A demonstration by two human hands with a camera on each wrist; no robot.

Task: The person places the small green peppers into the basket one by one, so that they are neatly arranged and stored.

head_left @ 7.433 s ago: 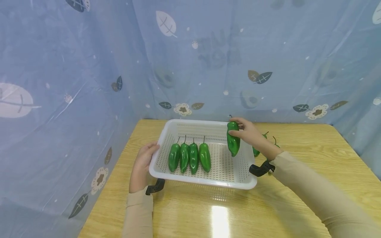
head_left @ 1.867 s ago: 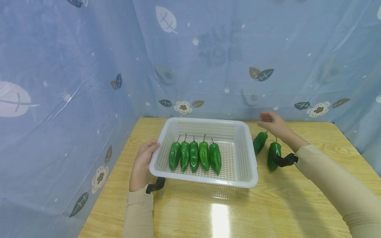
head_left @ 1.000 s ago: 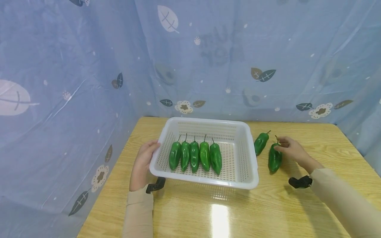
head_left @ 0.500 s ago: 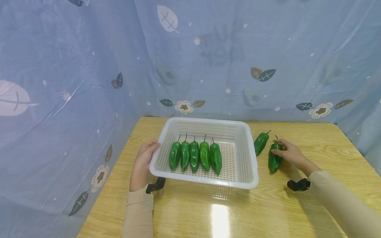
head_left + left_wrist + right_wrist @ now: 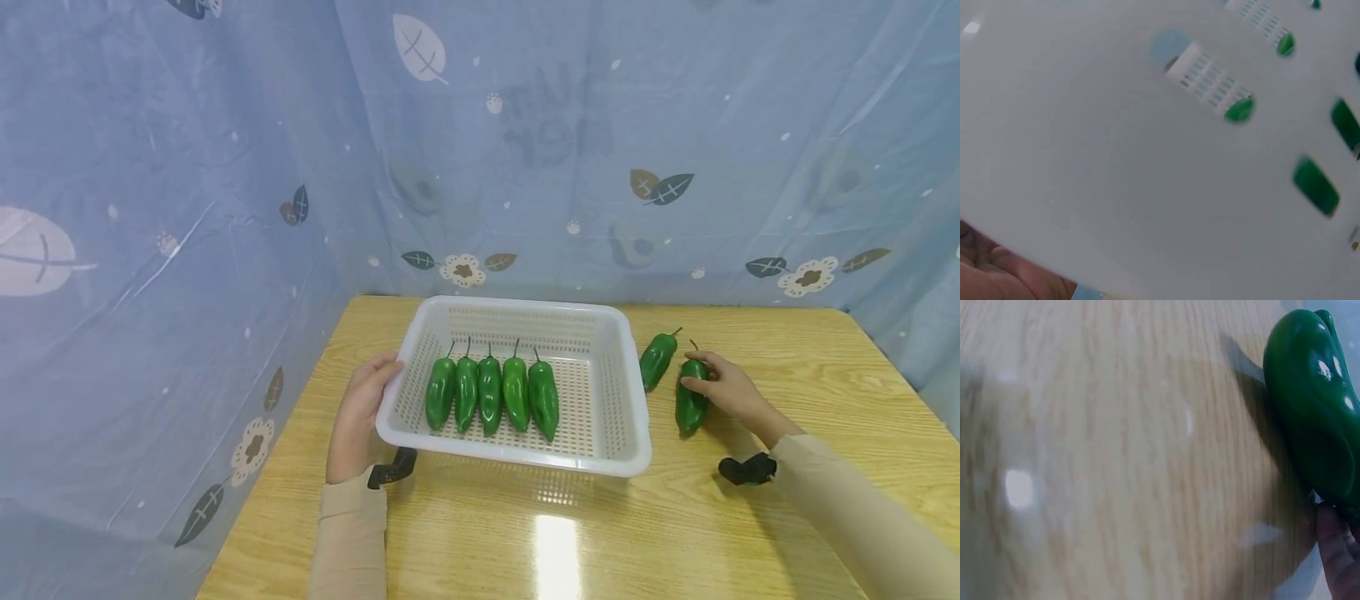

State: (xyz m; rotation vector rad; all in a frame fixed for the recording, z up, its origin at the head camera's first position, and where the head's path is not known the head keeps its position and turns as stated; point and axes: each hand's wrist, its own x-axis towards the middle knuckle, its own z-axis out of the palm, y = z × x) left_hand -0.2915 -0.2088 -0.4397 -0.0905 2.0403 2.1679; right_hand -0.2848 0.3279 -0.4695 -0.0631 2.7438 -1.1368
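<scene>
A white perforated plastic basket stands in the middle of the table, with several green peppers lying side by side in its left and centre part, stems pointing away. At its left rim my left hand grips the edge; the left wrist view is mostly filled by the basket's pale wall, with fingers at lower left. To the right of the basket my right hand holds a green pepper near its stem end, thumb and fingers on either side. That pepper fills the right side of the right wrist view.
Another green pepper lies between the basket's right wall and the held one. The wooden table ends at the back against a blue patterned curtain, which also hangs along the left side.
A pepper carried by the right hand went into the basket, beside the others. The right hand then moved right and down onto a table pepper and took hold of it. The left hand stayed put.
</scene>
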